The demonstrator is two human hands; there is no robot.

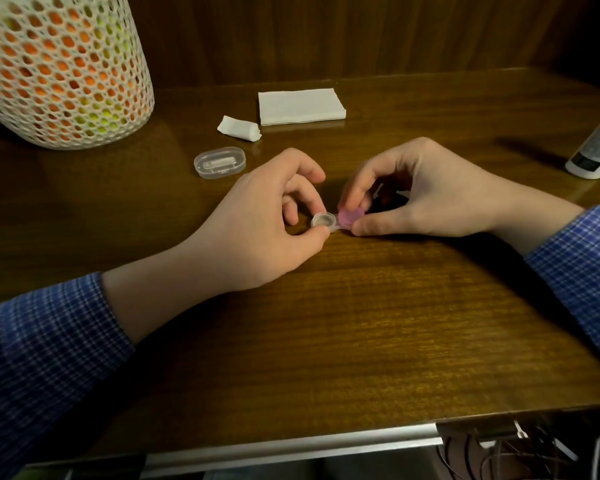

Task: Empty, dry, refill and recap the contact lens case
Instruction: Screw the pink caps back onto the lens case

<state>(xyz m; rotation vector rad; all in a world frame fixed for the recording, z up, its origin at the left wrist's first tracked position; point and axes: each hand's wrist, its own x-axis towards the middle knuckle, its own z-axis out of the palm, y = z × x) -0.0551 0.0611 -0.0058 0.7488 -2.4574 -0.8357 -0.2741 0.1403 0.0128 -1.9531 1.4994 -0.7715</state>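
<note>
A clear contact lens case (323,222) lies on the wooden table (361,323) between my hands. Its left well is uncapped and open to view. My left hand (267,223) pinches the case at that open well with thumb and fingers. A pink cap (350,216) sits on the right well, and my right hand (416,192) grips this cap between thumb and curled fingers. A rolled, crumpled tissue (239,128) lies farther back on the table. A white solution bottle (596,147) lies at the right edge.
A stack of folded white tissues (301,106) sits at the back centre. A small clear oval plastic box (219,162) is left of my hands. A tall white mesh basket (59,67) with orange and green contents stands at the back left. Wooden wall behind.
</note>
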